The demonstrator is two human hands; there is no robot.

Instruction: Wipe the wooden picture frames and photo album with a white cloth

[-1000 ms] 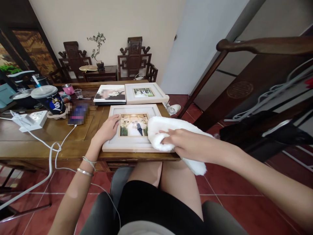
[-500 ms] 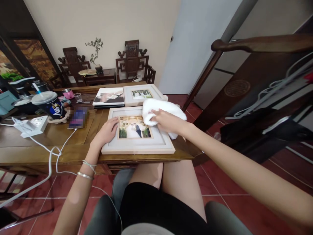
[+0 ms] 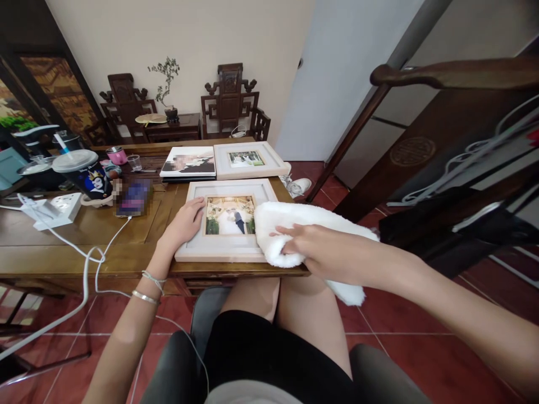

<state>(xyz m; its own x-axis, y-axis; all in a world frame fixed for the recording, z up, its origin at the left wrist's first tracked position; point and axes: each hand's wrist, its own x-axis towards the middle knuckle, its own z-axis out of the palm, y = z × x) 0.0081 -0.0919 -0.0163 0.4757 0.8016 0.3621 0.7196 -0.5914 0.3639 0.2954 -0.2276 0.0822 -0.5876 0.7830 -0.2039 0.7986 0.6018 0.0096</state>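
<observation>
A light wood picture frame (image 3: 219, 259) lies flat at the front edge of the wooden table, with a wedding photo (image 3: 231, 217) in its middle. My left hand (image 3: 187, 221) rests on the frame's left side, fingers stretched out over the border. In my right hand (image 3: 305, 242) is a fluffy white cloth (image 3: 320, 216), gripped between thumb and fingers. The cloth lies over the frame's right side and hides its near right corner; part of it hangs past the table edge.
Behind lie a second picture frame (image 3: 252, 160) and a photo album (image 3: 188, 163). To the left are a lidded drink cup (image 3: 86, 177), a phone (image 3: 133, 198) on a cable, a white power strip (image 3: 53, 210) and a pink cup (image 3: 117, 155). A wooden chair (image 3: 421, 78) stands right.
My right hand has drawn the white cloth from the frame's far right corner toward me, to its near right corner. My left hand stays on the left side.
</observation>
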